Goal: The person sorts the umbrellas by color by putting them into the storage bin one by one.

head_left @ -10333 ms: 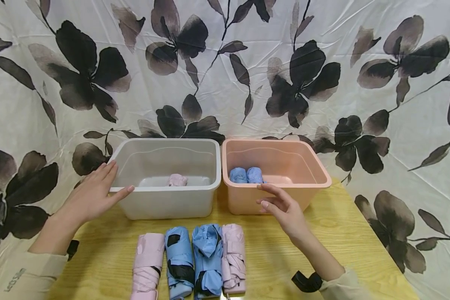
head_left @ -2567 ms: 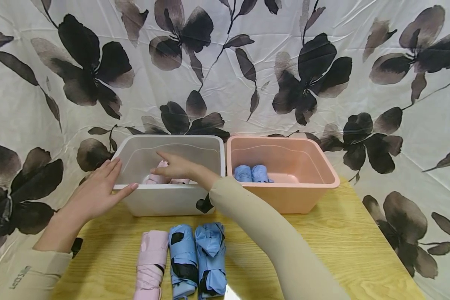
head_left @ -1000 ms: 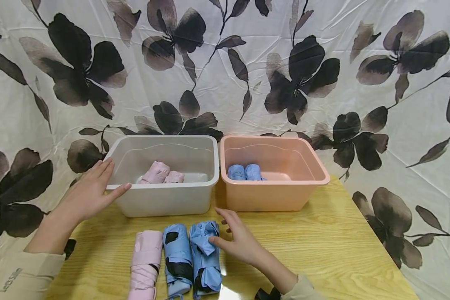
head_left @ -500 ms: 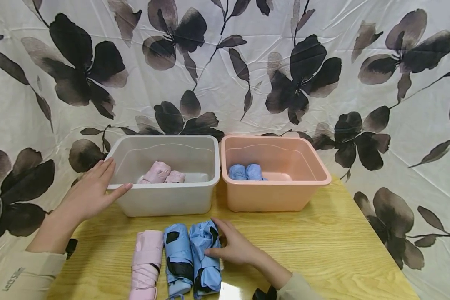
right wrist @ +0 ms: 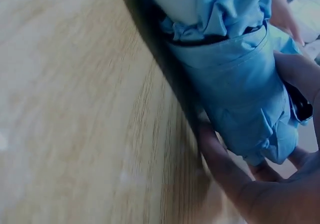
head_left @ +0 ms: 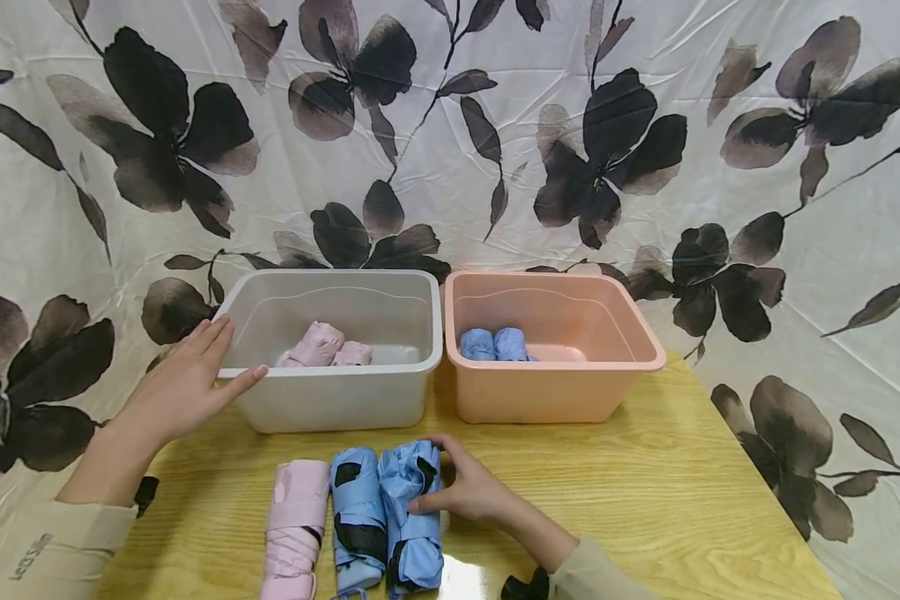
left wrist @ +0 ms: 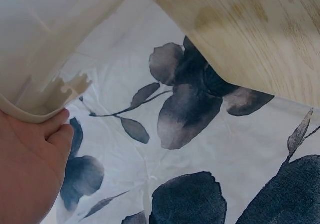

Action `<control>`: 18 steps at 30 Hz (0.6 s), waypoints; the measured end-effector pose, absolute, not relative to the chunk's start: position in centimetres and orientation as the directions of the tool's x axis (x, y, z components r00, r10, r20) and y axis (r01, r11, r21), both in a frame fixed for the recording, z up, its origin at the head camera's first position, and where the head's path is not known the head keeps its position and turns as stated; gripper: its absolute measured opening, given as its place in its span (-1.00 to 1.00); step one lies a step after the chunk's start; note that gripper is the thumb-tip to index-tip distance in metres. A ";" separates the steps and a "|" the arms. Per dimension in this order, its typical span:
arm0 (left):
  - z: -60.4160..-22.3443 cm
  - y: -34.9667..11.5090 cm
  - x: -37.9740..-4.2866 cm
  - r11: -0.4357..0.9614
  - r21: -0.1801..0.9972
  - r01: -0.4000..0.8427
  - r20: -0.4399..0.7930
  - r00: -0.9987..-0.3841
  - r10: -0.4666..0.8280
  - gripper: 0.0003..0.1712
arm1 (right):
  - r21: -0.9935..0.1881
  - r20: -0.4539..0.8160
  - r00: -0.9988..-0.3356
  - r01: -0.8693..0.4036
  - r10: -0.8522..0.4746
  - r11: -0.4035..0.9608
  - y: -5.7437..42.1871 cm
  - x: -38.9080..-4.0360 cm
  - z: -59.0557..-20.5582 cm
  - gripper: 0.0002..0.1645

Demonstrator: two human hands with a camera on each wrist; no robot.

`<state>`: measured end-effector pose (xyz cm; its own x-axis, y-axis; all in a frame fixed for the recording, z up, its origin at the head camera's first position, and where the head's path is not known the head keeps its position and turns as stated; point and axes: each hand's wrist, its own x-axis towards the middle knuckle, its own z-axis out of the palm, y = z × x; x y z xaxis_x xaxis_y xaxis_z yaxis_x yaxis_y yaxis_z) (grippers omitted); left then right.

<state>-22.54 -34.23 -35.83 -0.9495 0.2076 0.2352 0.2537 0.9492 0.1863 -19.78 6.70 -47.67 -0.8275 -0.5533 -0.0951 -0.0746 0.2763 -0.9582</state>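
Observation:
My right hand (head_left: pixel 474 493) holds a folded blue umbrella (head_left: pixel 411 533) at its far end, thumb on top and fingers round the right side. In the right wrist view the fingers and thumb curl about the blue umbrella (right wrist: pixel 225 79) low over the wood. To its left lie another blue umbrella (head_left: pixel 357 508) and a pink one (head_left: pixel 294 525), all side by side. My left hand (head_left: pixel 176 383) rests with straight fingers on the left rim of the grey-white bin (head_left: pixel 330 404). Its palm (left wrist: pixel 30 169) shows beside the bin in the left wrist view.
Two pink umbrellas (head_left: pixel 315 343) lie in the grey-white bin. Close on its right, a peach bin (head_left: pixel 540 396) contains two blue umbrellas (head_left: pixel 477 344). Both bins stand at the back of the wooden table (head_left: pixel 630 492), before a floral cloth (head_left: pixel 465 167).
The pink umbrella from the row's right end has gone into the grey-white bin by my right hand. That hand has since come back and closed round the right blue umbrella. My left hand stays put.

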 end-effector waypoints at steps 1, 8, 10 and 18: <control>-35.8 -34.2 -22.6 0.949 0.187 0.254 0.235 -0.949 0.208 0.12 | -0.961 -0.083 -0.830 -0.080 -0.551 0.264 6.7 -19.7 -47.6 0.06; -35.9 -34.2 -22.7 0.949 0.189 0.254 0.228 -0.951 0.209 0.12 | -0.994 -0.013 -0.833 -0.049 -0.553 0.097 6.9 -18.7 -47.6 0.04; -35.9 -34.3 -22.7 0.949 0.187 0.254 0.232 -0.950 0.209 0.12 | -0.996 0.010 -0.844 -0.056 -0.537 0.068 7.1 -18.4 -47.5 0.03; -36.1 -34.5 -22.7 0.948 0.186 0.257 0.235 -0.949 0.211 0.12 | -0.990 0.077 -0.897 -0.120 -0.435 0.072 8.6 -17.8 -46.6 0.04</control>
<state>-22.73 -34.46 -36.06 -0.9488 0.2109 0.2350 0.2569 0.9484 0.1857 -17.79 8.60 -46.62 -0.8970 -0.4352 0.0773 -0.1205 0.0725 -0.9901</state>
